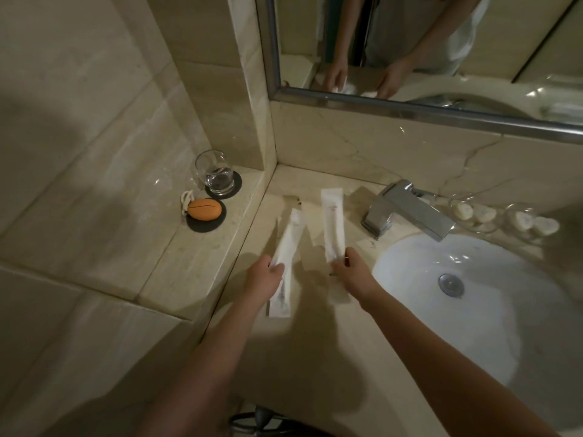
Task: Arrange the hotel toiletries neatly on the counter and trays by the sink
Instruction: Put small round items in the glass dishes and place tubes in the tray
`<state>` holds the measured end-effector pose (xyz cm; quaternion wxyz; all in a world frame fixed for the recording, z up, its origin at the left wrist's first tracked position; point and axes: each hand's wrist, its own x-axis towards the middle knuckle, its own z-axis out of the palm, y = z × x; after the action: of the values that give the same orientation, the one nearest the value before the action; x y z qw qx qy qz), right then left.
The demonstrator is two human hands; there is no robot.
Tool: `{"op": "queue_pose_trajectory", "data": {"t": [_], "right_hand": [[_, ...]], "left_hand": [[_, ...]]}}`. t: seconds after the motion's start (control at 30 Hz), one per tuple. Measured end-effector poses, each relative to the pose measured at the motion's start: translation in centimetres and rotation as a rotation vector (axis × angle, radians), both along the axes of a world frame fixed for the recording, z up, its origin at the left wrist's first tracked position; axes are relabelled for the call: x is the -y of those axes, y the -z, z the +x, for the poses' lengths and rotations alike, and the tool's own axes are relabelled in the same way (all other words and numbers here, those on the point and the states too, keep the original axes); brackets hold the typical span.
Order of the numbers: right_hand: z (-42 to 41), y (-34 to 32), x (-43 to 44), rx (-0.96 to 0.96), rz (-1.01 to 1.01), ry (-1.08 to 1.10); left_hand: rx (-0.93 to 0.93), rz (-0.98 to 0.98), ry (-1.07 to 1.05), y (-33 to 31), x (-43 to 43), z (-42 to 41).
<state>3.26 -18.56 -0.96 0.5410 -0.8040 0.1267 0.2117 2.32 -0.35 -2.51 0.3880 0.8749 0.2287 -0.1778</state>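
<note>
Left hand (266, 274) grips the near end of one white sachet (288, 238), right hand (351, 271) pinches the near end of a second sachet (332, 223), both lying on the worktop (315, 335) left of the sink (473, 310). Farther left of the sink, a ledge carries an orange soap (205, 209) and a glass (216, 173).

Dim beige marble walls (94, 105) w/ metal-framed mirror (410, 42) above white sink (473, 326).
</note>
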Motion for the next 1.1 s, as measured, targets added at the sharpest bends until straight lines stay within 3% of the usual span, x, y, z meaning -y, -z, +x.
{"op": "queue_pose_trajectory", "data": {"t": [0.23,0.4,0.63,0.83,1.1], "right_hand": [[-1.7,-3.3,4.5,0.087,0.081,0.108],[-4.4,-5.4,10.6,0.136,0.111,0.275],[-10.5,-6.5,20.7,0.194,0.159,0.543],[-16.9,-5.3,29.1,0.156,0.164,0.817],[-25.6,-3.1,40.3,0.157,-0.024,0.986]], "left_hand": [[0.174,-0.268,-0.046,-2.9,4.2,-1.1],[0.253,-0.308,0.020,-4.7,9.2,-1.9],[0.215,-0.493,0.179,-6.7,19.7,-3.4],[0.160,-0.447,0.472,-6.8,29.0,-5.6],[0.083,-0.469,0.675,-6.3,40.5,-8.7]]}}
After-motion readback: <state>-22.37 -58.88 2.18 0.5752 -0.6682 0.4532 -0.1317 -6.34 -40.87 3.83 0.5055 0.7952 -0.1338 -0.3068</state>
